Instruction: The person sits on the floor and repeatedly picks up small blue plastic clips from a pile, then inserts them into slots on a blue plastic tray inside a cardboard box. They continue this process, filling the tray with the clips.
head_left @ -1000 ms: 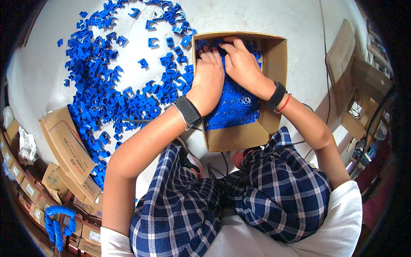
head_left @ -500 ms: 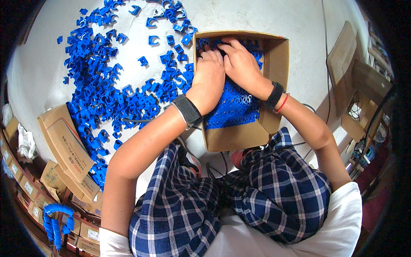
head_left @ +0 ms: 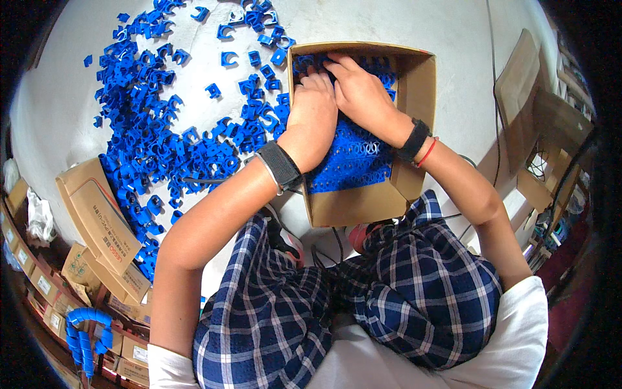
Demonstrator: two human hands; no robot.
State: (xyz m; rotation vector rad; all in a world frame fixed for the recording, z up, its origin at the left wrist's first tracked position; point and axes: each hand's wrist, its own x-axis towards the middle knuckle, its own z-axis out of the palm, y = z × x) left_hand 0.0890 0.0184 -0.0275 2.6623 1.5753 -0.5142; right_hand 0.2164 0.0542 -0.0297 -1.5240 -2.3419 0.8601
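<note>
An open cardboard box (head_left: pixel 414 84) stands in front of me, with blue plastic pipe clips (head_left: pixel 356 159) packed in rows inside. My left hand (head_left: pixel 313 107) reaches into its far left part, fingers bent down and close together on the clips there. Beside it, touching or nearly so, my right hand (head_left: pixel 363 94) has its fingers curled over clips by the far wall. The fingertips of both hands are partly hidden among the blue parts. Many loose blue pipe clips (head_left: pixel 136 104) lie in a spread pile on the floor, left of the box.
A flattened carton (head_left: pixel 97 214) leans at the left beside the pile. Behind it, small boxes (head_left: pixel 42 282) line a shelf, where a strung loop of blue clips (head_left: pixel 81 318) hangs. A wooden board (head_left: pixel 518 78) and a thin dark cable (head_left: pixel 494 65) are at the right.
Both hands stay at the far left part of the box with only slight finger movement. The box and pile appear shifted slightly left and up in view.
</note>
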